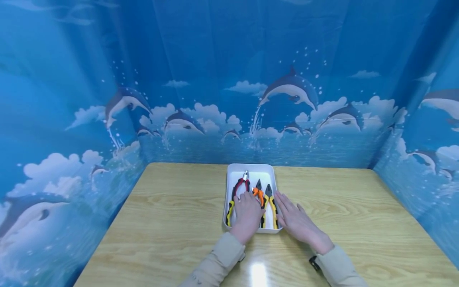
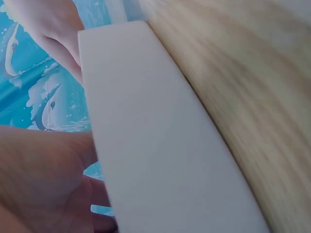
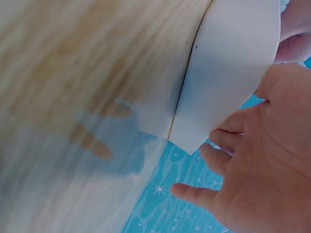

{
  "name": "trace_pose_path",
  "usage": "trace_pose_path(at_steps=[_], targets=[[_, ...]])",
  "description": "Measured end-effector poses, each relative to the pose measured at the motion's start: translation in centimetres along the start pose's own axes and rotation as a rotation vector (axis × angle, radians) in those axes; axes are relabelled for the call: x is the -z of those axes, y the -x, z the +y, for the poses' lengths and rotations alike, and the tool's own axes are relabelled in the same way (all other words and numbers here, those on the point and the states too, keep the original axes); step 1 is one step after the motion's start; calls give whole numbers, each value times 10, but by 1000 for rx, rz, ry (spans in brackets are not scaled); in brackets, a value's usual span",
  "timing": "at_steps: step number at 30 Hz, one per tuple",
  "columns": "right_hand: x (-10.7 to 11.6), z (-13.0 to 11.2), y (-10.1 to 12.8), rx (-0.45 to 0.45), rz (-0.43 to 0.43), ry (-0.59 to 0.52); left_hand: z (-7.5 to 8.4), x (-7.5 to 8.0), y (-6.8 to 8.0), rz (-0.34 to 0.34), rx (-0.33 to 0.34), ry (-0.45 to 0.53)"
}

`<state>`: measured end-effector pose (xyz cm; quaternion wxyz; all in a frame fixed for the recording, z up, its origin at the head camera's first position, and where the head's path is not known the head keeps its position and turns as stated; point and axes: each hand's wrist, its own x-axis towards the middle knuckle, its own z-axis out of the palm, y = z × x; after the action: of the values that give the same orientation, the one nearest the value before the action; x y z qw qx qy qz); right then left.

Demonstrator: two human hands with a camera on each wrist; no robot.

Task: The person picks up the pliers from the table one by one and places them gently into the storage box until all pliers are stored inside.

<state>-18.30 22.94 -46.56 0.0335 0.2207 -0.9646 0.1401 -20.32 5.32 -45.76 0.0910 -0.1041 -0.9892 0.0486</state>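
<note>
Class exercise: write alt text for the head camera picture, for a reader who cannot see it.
A person's left hand rests on pliers lying in a white tray on a wooden table, while the right hand lies flat, fingers straight, at the tray's right edge. Blue dolphin-print curtains surround the table.

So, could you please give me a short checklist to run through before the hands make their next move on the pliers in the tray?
1. White tray flat on the wooden table: ok.
2. Three pairs of pliers lying inside the tray, heads pointing away: ok.
3. Left hand over the tray, resting on the pliers' handles: ok; whether its fingers grip one: cannot tell.
4. Right hand flat, fingers straight, by the tray's right edge, holding nothing: ok.
5. Red-handled pliers and orange-handled pliers apart, heads not tangled: ok.
6. Handle ends under the left hand free of each other: cannot tell.
</note>
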Motion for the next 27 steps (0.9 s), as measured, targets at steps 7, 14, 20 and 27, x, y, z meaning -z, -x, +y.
trace_pose_path(at_steps=[7,14,20,27], targets=[[-5,4,-1,15,16,-2,6,-2,-11,-9,39,-55],[-6,4,-1,6,14,-13,9,-6,-18,-14,67,-46],[-4,3,-2,10,19,11,10,-10,-26,-64,99,-45],[-2,2,0,5,11,14,5,-11,-28,-72,86,-27]])
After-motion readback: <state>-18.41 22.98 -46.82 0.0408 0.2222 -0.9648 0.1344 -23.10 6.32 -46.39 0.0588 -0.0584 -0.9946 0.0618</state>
